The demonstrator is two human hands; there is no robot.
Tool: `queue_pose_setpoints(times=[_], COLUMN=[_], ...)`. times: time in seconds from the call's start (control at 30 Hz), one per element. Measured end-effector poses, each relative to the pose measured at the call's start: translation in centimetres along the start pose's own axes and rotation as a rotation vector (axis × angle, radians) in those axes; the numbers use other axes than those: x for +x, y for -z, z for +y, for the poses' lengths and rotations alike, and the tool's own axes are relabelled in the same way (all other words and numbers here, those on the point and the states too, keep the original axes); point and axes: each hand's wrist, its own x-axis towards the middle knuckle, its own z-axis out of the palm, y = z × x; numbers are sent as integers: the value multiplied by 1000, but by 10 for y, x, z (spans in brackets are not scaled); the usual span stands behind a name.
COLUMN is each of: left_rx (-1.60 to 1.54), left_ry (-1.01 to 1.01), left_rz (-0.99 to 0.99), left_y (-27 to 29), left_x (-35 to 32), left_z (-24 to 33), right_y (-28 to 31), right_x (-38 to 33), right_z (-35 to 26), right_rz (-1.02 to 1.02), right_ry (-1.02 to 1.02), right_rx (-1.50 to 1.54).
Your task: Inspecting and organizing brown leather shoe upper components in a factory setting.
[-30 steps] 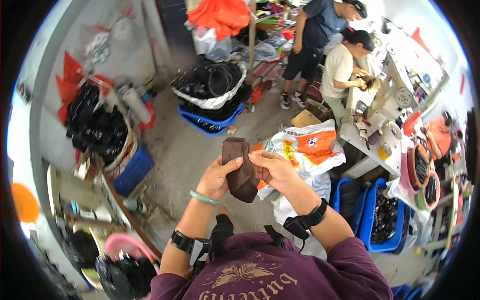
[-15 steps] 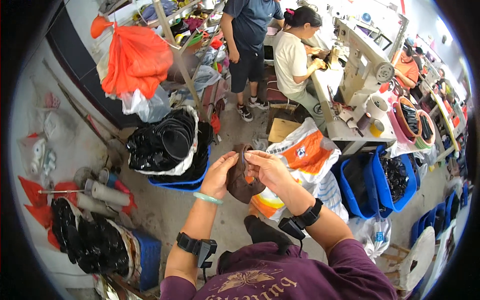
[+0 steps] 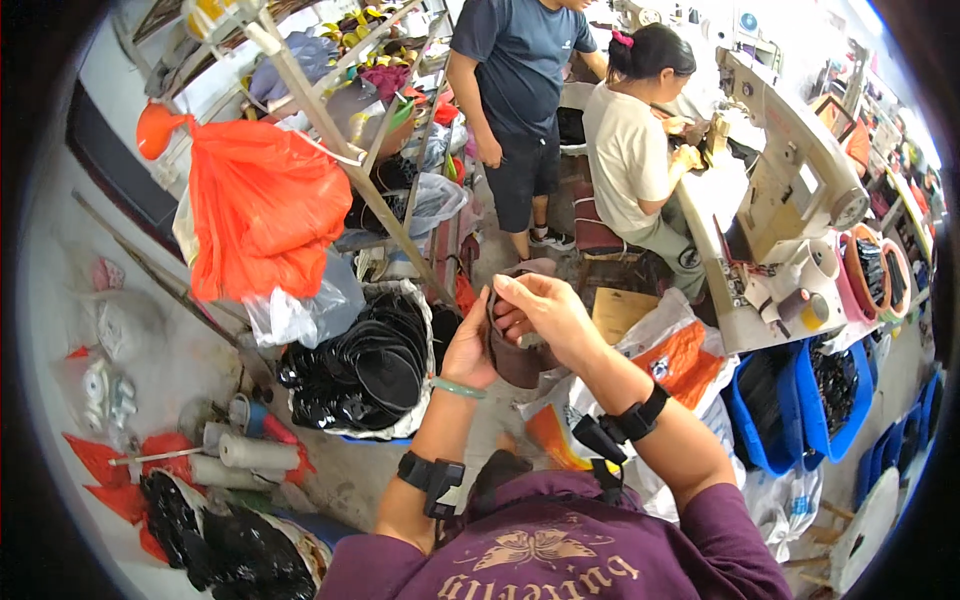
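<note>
A brown piece that looks like a shoe upper (image 3: 520, 366) is held up in front of my chest, its curved edge toward me. My left hand (image 3: 468, 345) grips its left side, thumb along the edge. My right hand (image 3: 548, 312) pinches the upper rim between thumb and fingers, with other fingers curled inside the opening. Part of the upper shows beyond my right hand; the rest of it there is hidden. A pale green bangle (image 3: 460, 388) circles my left wrist, and dark straps with small boxes sit on both forearms.
A white-lined basket of black pieces (image 3: 385, 360) stands left, below a hanging red bag (image 3: 262, 205). Right are an orange-white sack (image 3: 685, 350), blue baskets (image 3: 765, 405) and a sewing machine (image 3: 800, 165). A seated person (image 3: 635, 140) works there; another person (image 3: 520, 90) stands beside.
My view has shifted, so the surroundings sit differently. Both hands still hold the upper, which has turned; my right fingers now reach further into its opening.
</note>
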Motion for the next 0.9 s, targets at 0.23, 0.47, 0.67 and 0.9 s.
queue_pose_setpoints(times=[0.23,0.47,0.67,0.9], left_rx=[85,3,-27,14], left_ry=[105,267,362,402], left_rz=[-51,-123,-165,-174], left_y=[23,37,43,43], left_x=[118,238,312,348], left_z=[44,98,123,136], right_y=[25,43,62,75], right_x=[110,224,292,322], right_z=[-3,-21,-26,-28], right_rz=[158,346,463,482], right_ry=[28,-35,29,40], right_rx=[76,123,75,122])
